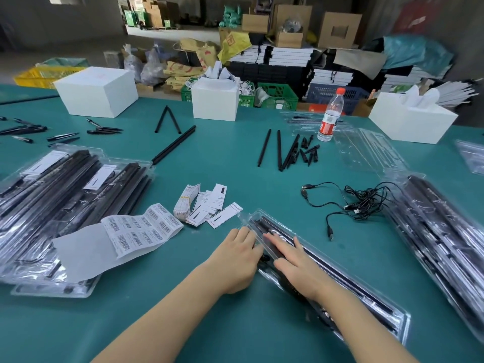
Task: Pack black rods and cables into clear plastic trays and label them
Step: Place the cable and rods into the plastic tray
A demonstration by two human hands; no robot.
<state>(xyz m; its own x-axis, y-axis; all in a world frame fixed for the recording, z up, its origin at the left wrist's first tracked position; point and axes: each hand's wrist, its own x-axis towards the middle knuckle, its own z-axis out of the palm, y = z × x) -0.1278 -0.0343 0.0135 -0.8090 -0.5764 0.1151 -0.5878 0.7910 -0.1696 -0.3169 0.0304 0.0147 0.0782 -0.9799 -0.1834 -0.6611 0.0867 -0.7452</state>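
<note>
A long clear plastic tray [372, 297] holding black rods lies slantwise on the green table in front of me. My right hand [293, 263] presses flat on its upper half with straight fingers. My left hand [235, 258] rests against the tray's left edge, fingertips bent at the rim. Loose black rods [282, 150] lie further back at the middle. A tangle of black USB cables [361, 200] sits to the right. Small label cards [207, 205] and a barcode sticker sheet [141, 229] lie left of the tray.
Stacks of packed trays lie at the left [65, 195] and right [440, 231]. Empty clear trays [366, 148], a water bottle [330, 116] and three white boxes [97, 90] stand at the back. More rods [174, 145] lie at centre left.
</note>
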